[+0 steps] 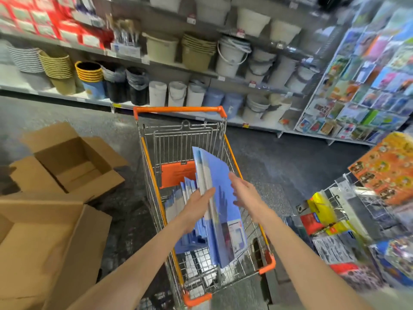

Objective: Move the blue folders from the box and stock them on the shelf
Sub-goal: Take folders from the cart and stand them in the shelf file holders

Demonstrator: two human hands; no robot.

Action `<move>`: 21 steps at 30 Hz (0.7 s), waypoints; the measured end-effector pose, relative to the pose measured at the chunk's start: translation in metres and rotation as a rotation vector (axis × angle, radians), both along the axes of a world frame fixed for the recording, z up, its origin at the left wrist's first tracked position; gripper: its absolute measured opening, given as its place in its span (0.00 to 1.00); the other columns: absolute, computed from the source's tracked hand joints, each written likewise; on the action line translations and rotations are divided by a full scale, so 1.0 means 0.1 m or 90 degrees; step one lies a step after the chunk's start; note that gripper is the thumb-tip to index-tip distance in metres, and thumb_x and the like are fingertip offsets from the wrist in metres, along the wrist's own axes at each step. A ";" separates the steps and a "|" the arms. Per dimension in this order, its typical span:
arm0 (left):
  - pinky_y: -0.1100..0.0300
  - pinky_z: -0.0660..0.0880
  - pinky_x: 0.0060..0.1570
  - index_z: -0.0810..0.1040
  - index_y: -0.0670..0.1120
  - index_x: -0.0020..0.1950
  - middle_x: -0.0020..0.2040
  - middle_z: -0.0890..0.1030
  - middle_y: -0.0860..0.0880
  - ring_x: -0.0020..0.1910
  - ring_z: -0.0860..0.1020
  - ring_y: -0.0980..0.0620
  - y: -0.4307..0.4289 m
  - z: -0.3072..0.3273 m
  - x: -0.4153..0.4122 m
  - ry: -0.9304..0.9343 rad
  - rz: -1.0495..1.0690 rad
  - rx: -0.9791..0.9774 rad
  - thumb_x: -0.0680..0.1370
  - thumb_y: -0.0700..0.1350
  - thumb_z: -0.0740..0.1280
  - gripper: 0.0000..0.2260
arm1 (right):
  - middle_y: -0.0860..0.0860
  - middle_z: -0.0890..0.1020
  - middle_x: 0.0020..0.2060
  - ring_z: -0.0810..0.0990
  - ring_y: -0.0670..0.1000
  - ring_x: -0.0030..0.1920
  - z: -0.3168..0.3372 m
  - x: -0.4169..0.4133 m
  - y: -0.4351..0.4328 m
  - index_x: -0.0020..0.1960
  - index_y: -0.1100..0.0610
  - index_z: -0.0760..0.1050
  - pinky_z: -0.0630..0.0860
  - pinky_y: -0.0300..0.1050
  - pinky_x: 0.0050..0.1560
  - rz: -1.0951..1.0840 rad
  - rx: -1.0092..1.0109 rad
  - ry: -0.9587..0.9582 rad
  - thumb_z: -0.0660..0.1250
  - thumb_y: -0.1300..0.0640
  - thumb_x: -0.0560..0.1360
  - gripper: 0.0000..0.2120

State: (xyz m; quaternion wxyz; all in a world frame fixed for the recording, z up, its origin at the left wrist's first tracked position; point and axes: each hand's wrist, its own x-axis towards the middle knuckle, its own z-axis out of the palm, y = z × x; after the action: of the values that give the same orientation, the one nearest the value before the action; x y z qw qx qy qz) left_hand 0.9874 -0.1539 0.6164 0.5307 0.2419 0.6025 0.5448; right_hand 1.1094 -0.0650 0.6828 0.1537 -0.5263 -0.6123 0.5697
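The folders (218,175) stand upright over the cart (178,109), the left grip (197,203) clasping the stack's edge and the right grip (242,191) flat and wide against its face, with open boxes (73,159) on the floor (268,157) to the left.

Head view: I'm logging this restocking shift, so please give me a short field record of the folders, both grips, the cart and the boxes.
held item: blue folder bundle, upright above the cart
left grip: holds the bundle from its left side
right grip: fingers straight at the bundle's blue face; contact unclear from blur
cart: other blue folders stand inside
boxes: open cardboard box on the floor left of the cart, looks empty; second box nearer
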 end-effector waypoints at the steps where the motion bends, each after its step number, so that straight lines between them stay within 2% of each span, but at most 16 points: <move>1: 0.58 0.65 0.65 0.67 0.50 0.75 0.69 0.72 0.61 0.66 0.69 0.59 0.00 0.08 0.07 0.015 -0.006 0.023 0.83 0.58 0.61 0.23 | 0.46 0.74 0.67 0.74 0.52 0.65 0.07 0.00 0.02 0.75 0.47 0.67 0.74 0.50 0.59 0.012 -0.008 0.007 0.62 0.34 0.77 0.30; 3: 0.69 0.68 0.56 0.72 0.54 0.67 0.57 0.76 0.66 0.56 0.74 0.67 0.01 0.23 0.19 0.029 -0.029 0.052 0.84 0.54 0.62 0.13 | 0.43 0.70 0.71 0.73 0.52 0.67 0.19 0.00 0.04 0.77 0.45 0.64 0.77 0.47 0.52 0.031 -0.017 0.039 0.64 0.32 0.75 0.34; 4: 0.74 0.70 0.50 0.74 0.54 0.64 0.55 0.78 0.66 0.53 0.76 0.71 0.03 0.27 0.26 0.036 -0.049 0.058 0.83 0.52 0.64 0.11 | 0.42 0.70 0.71 0.75 0.51 0.65 0.24 0.02 0.04 0.77 0.44 0.64 0.80 0.47 0.49 0.031 -0.004 0.054 0.66 0.32 0.73 0.36; 5: 0.76 0.70 0.46 0.77 0.53 0.63 0.55 0.81 0.63 0.53 0.78 0.71 0.07 0.37 0.37 0.048 -0.066 0.063 0.83 0.52 0.65 0.10 | 0.41 0.70 0.71 0.76 0.49 0.63 0.26 0.09 0.08 0.77 0.44 0.65 0.82 0.49 0.51 0.026 0.019 0.066 0.69 0.33 0.71 0.38; 7: 0.74 0.69 0.45 0.80 0.56 0.57 0.54 0.82 0.62 0.55 0.77 0.69 0.10 0.51 0.53 0.081 -0.079 0.054 0.82 0.56 0.65 0.08 | 0.41 0.73 0.69 0.79 0.49 0.58 0.28 0.21 0.16 0.76 0.44 0.66 0.81 0.57 0.57 0.003 0.062 0.076 0.74 0.36 0.69 0.38; 9: 0.72 0.67 0.48 0.79 0.60 0.51 0.50 0.81 0.66 0.50 0.76 0.73 0.17 0.62 0.71 0.107 -0.090 0.064 0.82 0.59 0.61 0.08 | 0.44 0.77 0.67 0.81 0.50 0.52 0.29 0.45 0.24 0.74 0.44 0.68 0.82 0.57 0.55 -0.010 0.068 0.112 0.75 0.39 0.70 0.36; 10: 0.70 0.68 0.51 0.79 0.61 0.51 0.49 0.81 0.67 0.49 0.76 0.74 0.21 0.65 0.77 0.119 -0.093 0.066 0.82 0.60 0.60 0.10 | 0.44 0.78 0.65 0.82 0.51 0.54 0.31 0.54 0.28 0.74 0.44 0.69 0.82 0.55 0.54 -0.007 0.070 0.121 0.74 0.39 0.72 0.34; 11: 0.66 0.67 0.53 0.80 0.61 0.53 0.51 0.81 0.66 0.50 0.76 0.72 0.23 0.68 0.83 0.125 -0.094 0.064 0.82 0.62 0.59 0.12 | 0.44 0.80 0.62 0.82 0.50 0.55 0.32 0.64 0.31 0.73 0.46 0.70 0.83 0.53 0.53 0.000 0.072 0.131 0.71 0.40 0.74 0.30; 13: 0.59 0.66 0.59 0.79 0.57 0.62 0.60 0.79 0.61 0.60 0.73 0.63 0.31 0.72 0.98 0.127 -0.103 0.057 0.80 0.66 0.57 0.21 | 0.46 0.84 0.51 0.83 0.48 0.47 0.39 0.90 0.35 0.68 0.50 0.75 0.82 0.46 0.47 0.019 0.066 0.167 0.66 0.42 0.79 0.20; 16: 0.59 0.62 0.64 0.70 0.50 0.76 0.70 0.71 0.58 0.68 0.66 0.61 0.37 0.78 1.09 0.127 -0.106 0.045 0.81 0.64 0.57 0.28 | 0.51 0.85 0.54 0.84 0.52 0.52 0.50 1.18 0.38 0.66 0.53 0.78 0.80 0.51 0.53 0.057 0.051 0.213 0.59 0.44 0.83 0.19; 19: 0.54 0.58 0.72 0.62 0.50 0.80 0.78 0.64 0.57 0.77 0.61 0.56 0.39 0.82 1.19 0.116 -0.116 0.045 0.79 0.66 0.57 0.33 | 0.55 0.86 0.52 0.84 0.51 0.49 0.64 1.39 0.41 0.64 0.55 0.79 0.80 0.45 0.47 0.089 0.035 0.256 0.57 0.45 0.84 0.19; 21: 0.55 0.55 0.74 0.59 0.51 0.81 0.79 0.61 0.57 0.79 0.57 0.55 0.40 0.83 1.24 0.100 -0.116 0.043 0.78 0.67 0.57 0.35 | 0.55 0.85 0.55 0.84 0.53 0.52 0.69 1.48 0.44 0.65 0.55 0.78 0.81 0.43 0.48 0.103 0.024 0.271 0.57 0.45 0.84 0.19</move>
State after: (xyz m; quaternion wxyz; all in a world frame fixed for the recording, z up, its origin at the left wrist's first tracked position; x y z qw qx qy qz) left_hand 1.1111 -0.1135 0.6998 0.5208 0.3553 0.5989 0.4938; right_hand 1.2578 -0.0215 0.7523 0.2432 -0.3401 -0.6169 0.6668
